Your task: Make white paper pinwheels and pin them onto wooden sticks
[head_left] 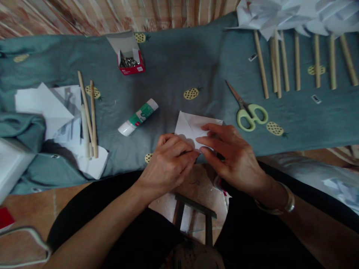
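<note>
A folded piece of white paper (193, 125) lies on the blue-grey cloth (168, 71) near its front edge. My left hand (168, 164) is curled, its fingertips pinching the paper's near corner. My right hand (230, 153) lies over the paper's right side, thumb and forefinger pressed on the same fold. A bangle sits on my right wrist. The near part of the paper is hidden under my fingers.
A glue stick (138, 117) lies left of the paper, green scissors (248, 111) to the right. A red box of pins (129, 61) stands behind. Wooden sticks (297, 61) with white paper pieces line the back right. More sticks (89, 112) and paper sheets (53, 108) lie at left.
</note>
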Tool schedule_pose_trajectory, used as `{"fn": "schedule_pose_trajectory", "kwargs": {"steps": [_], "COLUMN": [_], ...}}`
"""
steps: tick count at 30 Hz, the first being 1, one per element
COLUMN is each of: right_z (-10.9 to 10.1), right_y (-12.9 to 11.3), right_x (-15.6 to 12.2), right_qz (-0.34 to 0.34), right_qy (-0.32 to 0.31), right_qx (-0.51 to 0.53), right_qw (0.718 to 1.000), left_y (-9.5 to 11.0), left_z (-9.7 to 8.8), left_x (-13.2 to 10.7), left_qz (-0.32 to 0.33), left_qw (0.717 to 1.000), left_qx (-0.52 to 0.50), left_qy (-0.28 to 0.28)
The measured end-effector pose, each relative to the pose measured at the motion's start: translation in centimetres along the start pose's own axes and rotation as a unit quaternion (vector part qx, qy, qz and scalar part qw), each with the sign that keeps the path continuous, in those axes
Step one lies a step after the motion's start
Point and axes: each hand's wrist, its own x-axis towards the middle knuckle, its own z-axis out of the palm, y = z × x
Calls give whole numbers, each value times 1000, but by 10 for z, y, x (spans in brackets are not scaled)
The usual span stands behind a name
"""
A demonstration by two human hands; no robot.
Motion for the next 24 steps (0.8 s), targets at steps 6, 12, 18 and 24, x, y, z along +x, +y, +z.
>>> {"fn": "schedule_pose_trajectory", "kwargs": {"steps": [6,12,18,24], "right_z": [6,20,26,13], "right_y": [-2,-8,-10,-2], "right_x": [-3,-9,-9,-6], "right_qz": [-54,-115,-128,-77], "right_qy": [-12,10,-3,23], "right_qx": [-84,-138,-129,-59], "right_qw": [995,984,983,995], "left_y": [1,2,1,3], "left_z": [0,-1,-3,-3], "left_x": [1,0,0,-1], "left_qz": [7,30,40,40], "left_qw": [1000,998,996,993], "left_qx": [17,55,81,105], "left_qy": [1,12,17,18]}}
